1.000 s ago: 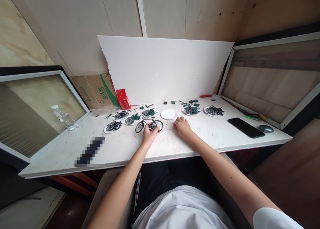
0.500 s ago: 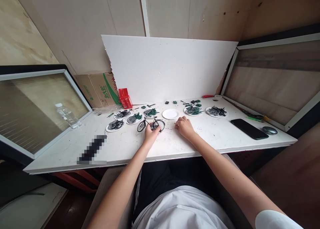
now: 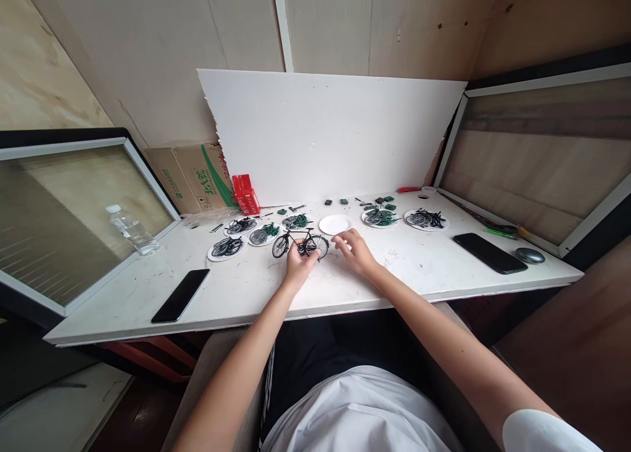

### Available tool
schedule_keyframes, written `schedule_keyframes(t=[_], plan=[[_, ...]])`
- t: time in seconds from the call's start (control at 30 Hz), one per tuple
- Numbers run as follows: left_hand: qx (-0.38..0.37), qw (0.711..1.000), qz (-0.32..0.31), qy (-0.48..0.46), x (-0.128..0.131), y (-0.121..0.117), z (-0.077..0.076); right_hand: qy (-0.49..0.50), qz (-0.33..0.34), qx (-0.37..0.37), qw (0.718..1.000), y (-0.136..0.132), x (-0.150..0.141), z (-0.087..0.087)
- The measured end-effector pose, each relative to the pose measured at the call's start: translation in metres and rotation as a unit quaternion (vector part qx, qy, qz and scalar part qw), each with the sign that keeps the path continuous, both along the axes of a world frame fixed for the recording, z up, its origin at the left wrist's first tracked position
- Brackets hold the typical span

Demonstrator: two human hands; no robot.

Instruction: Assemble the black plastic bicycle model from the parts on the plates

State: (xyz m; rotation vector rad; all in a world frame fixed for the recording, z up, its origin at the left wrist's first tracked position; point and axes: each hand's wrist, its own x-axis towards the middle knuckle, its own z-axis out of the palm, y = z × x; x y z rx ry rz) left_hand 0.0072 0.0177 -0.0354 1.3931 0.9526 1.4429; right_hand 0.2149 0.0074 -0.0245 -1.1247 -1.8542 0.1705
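A small black model bicycle (image 3: 280,246) is upright in my left hand (image 3: 300,263), whose thumb and fingers close around its lower middle. Spokes, frame and saddle show above the fingers. My right hand (image 3: 355,249) is raised just right of the rear wheel, its thumb and index finger bent together in a pinch. Whatever may be between those fingertips is too small to make out. Right behind the hand lies a white paper plate (image 3: 335,225). Left of the bicycle, paper plates hold black wheel parts (image 3: 227,246) and green parts (image 3: 269,232).
Plates with green parts (image 3: 379,217) and black parts (image 3: 426,219) stand at the back right. Phones (image 3: 490,253) (image 3: 181,295) lie near both ends, with a silver mouse-shaped object (image 3: 530,255) at right. A red box (image 3: 246,194) and plastic bottle (image 3: 131,230) stand at left.
My right hand has lifted off the tabletop and moved left, closer to the rear wheel. The bicycle has shifted slightly right in my left hand.
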Motion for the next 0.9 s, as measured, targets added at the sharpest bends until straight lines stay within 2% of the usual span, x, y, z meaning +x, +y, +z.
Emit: schedule_keyframes(t=[0.1, 0.23, 0.53, 0.9], plan=[[0.009, 1.0, -0.015, 0.008, 0.0015, -0.0014, -0.0016, 0.019, 0.035, -0.009, 0.999, -0.0052, -0.0068, -0.0003], [0.026, 0.999, -0.024, 0.039, 0.0035, -0.0038, -0.0029, -0.004, 0.045, -0.013, 0.999, -0.0056, -0.0081, -0.0021], [0.039, 0.998, -0.028, 0.043, 0.0052, -0.0055, -0.0031, -0.027, 0.04, -0.01, 0.999, -0.0027, -0.0067, -0.0048], [0.036, 0.998, -0.026, 0.041, 0.005, -0.003, -0.0065, -0.069, 0.004, 0.013, 0.998, -0.005, -0.0093, -0.0028]])
